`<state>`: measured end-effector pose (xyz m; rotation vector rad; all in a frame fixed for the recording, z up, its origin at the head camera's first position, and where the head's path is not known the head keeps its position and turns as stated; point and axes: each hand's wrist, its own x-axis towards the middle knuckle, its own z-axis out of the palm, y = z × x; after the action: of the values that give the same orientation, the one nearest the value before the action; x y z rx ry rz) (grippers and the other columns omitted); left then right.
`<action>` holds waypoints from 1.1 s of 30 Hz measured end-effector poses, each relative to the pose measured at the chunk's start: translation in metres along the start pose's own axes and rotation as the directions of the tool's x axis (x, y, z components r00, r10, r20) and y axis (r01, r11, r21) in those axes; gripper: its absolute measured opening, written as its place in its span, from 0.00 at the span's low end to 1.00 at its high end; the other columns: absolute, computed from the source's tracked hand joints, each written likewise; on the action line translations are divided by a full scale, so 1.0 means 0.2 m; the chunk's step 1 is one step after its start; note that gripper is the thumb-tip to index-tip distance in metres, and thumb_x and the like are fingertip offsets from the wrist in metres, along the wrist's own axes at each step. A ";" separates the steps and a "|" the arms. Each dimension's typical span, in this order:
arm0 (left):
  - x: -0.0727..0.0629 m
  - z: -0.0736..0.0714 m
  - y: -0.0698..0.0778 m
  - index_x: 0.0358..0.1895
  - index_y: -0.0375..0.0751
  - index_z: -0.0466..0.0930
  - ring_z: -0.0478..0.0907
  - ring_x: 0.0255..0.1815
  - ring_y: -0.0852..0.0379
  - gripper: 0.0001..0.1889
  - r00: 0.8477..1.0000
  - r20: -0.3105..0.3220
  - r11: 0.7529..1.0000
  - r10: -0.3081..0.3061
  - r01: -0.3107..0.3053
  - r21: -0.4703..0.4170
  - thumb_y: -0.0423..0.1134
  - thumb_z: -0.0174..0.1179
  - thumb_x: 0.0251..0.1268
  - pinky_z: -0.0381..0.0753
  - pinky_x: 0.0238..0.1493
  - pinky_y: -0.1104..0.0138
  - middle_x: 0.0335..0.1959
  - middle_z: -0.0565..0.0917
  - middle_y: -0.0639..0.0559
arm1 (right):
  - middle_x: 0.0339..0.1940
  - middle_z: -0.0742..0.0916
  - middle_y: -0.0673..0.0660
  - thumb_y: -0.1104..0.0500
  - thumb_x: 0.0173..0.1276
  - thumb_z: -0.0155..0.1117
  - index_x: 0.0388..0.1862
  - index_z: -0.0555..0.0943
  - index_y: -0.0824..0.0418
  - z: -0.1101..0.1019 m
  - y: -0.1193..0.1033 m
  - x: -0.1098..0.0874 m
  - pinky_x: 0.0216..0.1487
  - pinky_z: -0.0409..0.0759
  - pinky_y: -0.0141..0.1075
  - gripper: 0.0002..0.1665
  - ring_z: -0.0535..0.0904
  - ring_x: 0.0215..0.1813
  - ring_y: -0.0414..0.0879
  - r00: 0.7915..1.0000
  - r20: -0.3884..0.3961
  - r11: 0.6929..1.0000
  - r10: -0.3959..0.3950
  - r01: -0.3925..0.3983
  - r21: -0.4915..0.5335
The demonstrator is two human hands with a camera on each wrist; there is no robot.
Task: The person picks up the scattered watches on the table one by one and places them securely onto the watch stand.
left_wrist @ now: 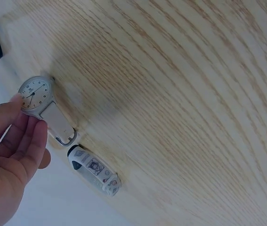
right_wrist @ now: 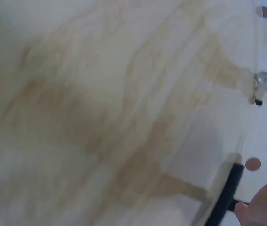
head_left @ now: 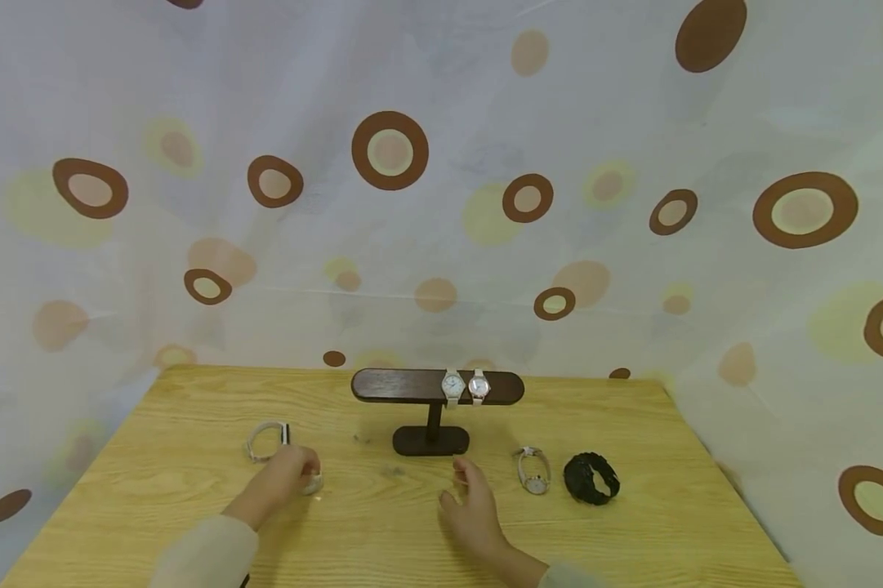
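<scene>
My left hand [head_left: 285, 475] pinches a white-strapped wristwatch [left_wrist: 35, 93] by its round case, thumb at the dial's edge. The strap hangs with its buckle end beside a pale patterned wristband [left_wrist: 96, 170], which lies on the table just behind that hand. My right hand [head_left: 474, 513] is in front of the dark watch stand [head_left: 393, 386], fingers loosely bent and holding nothing. On the stand's bar sit two white-strapped watches, one watch [head_left: 452, 385] close beside the other watch [head_left: 479, 385]. The right wrist view is blurred.
To the right of my right hand lie a light-strapped watch [head_left: 536, 485] and a bulky black watch [head_left: 591, 479]. Everything is on a wooden table [head_left: 382, 547]. A pale curtain [head_left: 441, 229] with brown ring patterns hangs behind and beside it.
</scene>
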<state>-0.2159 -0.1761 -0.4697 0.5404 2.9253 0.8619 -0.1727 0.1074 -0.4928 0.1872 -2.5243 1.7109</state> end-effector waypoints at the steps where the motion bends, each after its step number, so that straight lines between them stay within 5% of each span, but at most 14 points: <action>1: 0.00 0.01 0.00 0.29 0.31 0.81 0.78 0.30 0.53 0.05 1.000 -0.005 1.000 -0.007 0.007 -0.001 0.21 0.62 0.48 0.81 0.32 0.64 0.27 0.82 0.45 | 0.57 0.72 0.72 0.69 0.61 0.57 0.61 0.62 0.78 0.02 0.00 -0.01 0.60 0.71 0.56 0.30 0.68 0.59 0.65 1.000 0.028 1.000 0.000 0.000 0.007; 6: 0.02 0.04 0.03 0.28 0.32 0.82 0.80 0.29 0.53 0.04 0.999 -0.034 1.000 0.010 -0.009 0.021 0.22 0.63 0.48 0.81 0.31 0.65 0.27 0.84 0.45 | 0.55 0.73 0.72 0.69 0.62 0.55 0.60 0.63 0.79 0.13 -0.02 -0.03 0.59 0.72 0.55 0.28 0.70 0.59 0.66 0.993 0.117 0.999 -0.013 0.008 0.049; 17: 0.04 0.10 0.10 0.31 0.29 0.82 0.80 0.34 0.49 0.05 0.997 -0.043 0.997 -0.065 0.063 -0.036 0.20 0.61 0.50 0.82 0.35 0.60 0.31 0.83 0.42 | 0.51 0.76 0.68 0.69 0.61 0.55 0.59 0.66 0.77 0.23 -0.04 -0.01 0.54 0.78 0.40 0.26 0.73 0.53 0.59 0.994 0.100 0.984 0.048 -0.064 0.164; 22: 0.06 0.13 0.13 0.31 0.28 0.82 0.80 0.32 0.49 0.05 0.999 -0.040 0.998 -0.020 0.018 -0.067 0.20 0.60 0.51 0.82 0.33 0.61 0.30 0.84 0.41 | 0.50 0.76 0.69 0.69 0.63 0.54 0.58 0.66 0.79 0.23 -0.05 0.01 0.51 0.79 0.32 0.24 0.74 0.52 0.57 0.992 0.107 0.976 0.068 -0.089 0.198; 29: 0.09 0.16 0.18 0.32 0.29 0.82 0.79 0.30 0.54 0.04 0.989 -0.090 0.986 0.115 -0.125 -0.110 0.22 0.61 0.52 0.78 0.28 0.71 0.29 0.84 0.43 | 0.45 0.80 0.70 0.67 0.66 0.54 0.52 0.72 0.78 0.23 -0.06 0.02 0.47 0.81 0.31 0.18 0.78 0.47 0.54 0.989 0.139 0.977 0.043 -0.071 0.200; 33: 0.10 0.18 0.24 0.35 0.29 0.82 0.80 0.31 0.54 0.05 0.987 -0.152 0.962 0.056 -0.094 -0.256 0.24 0.60 0.55 0.79 0.29 0.73 0.31 0.85 0.42 | 0.44 0.81 0.70 0.67 0.67 0.55 0.52 0.71 0.79 0.24 -0.07 0.04 0.42 0.80 0.27 0.19 0.79 0.45 0.51 0.987 0.140 0.967 0.078 -0.109 0.229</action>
<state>-0.2151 -0.1126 -0.4730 0.5949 2.8602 1.3261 -0.1777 0.0569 -0.4968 0.2037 -2.4454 2.1012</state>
